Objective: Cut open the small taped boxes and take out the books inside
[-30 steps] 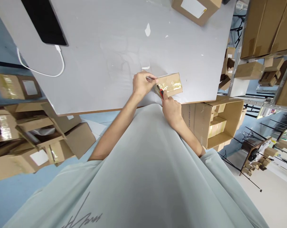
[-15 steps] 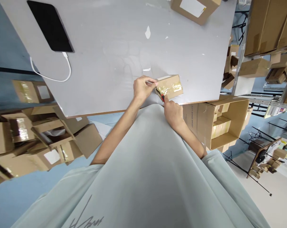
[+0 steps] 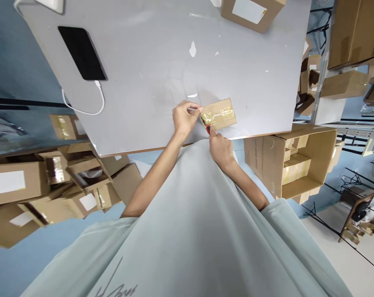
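Observation:
A small cardboard box (image 3: 221,112) with shiny clear tape across its top lies tilted near the front edge of the table. My left hand (image 3: 184,118) pinches the box's left corner between thumb and fingers. At the box's near left end, my right hand (image 3: 220,149) is closed around a small red and black box cutter (image 3: 208,129). The cutter's tip is against the taped end, where the cardboard edge looks parted. The blade itself is hidden.
On the grey table (image 3: 143,82) lie a black phone (image 3: 82,53) with a white cable and scraps of white film (image 3: 192,49). Another box (image 3: 251,14) sits at the back. Empty cartons (image 3: 90,173) are heaped at left; a large carton (image 3: 267,165) holding small boxes stands at right.
The view has shifted, so the phone and left cartons appear farther right. The small box has turned slightly, its top facing me more. Both hands stay at its left end.

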`<state>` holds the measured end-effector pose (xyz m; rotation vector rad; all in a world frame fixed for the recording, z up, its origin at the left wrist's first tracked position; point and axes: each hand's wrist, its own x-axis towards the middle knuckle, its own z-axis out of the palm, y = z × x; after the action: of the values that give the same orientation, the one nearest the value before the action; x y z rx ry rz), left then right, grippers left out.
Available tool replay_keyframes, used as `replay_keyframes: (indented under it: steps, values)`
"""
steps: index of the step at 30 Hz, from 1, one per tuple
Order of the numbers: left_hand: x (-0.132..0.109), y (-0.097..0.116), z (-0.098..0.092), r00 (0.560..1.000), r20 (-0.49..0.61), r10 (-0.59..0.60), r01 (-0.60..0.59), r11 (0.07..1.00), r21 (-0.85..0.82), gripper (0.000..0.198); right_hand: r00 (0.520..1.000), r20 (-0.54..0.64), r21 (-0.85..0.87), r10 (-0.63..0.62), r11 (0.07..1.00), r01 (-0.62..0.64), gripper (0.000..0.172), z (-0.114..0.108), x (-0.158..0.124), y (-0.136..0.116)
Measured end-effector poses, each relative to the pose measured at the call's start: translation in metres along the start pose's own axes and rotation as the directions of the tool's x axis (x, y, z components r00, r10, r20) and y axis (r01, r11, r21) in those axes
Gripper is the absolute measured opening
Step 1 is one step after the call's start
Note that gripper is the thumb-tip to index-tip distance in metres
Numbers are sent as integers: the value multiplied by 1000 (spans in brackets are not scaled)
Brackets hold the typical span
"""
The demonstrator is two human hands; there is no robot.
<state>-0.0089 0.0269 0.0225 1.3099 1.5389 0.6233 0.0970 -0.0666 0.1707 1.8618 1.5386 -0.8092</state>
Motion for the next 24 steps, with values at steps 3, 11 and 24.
replay_keyframes:
  steps: [3, 11, 24]
  values:
    - [1, -1, 2, 1000, -11, -10, 10, 1000, 11, 10, 1000, 31, 9, 3, 1000, -3, 64, -2, -8, 1]
    - [5, -2, 2, 1000, -9, -21, 21, 999, 34, 16, 999, 37, 85, -12, 996, 8, 62, 9, -15, 23]
    - [-30, -15, -4, 984, 167, -68, 81, 994, -73, 74, 948, -319, 504, 9, 848, 162, 60, 31, 32, 80]
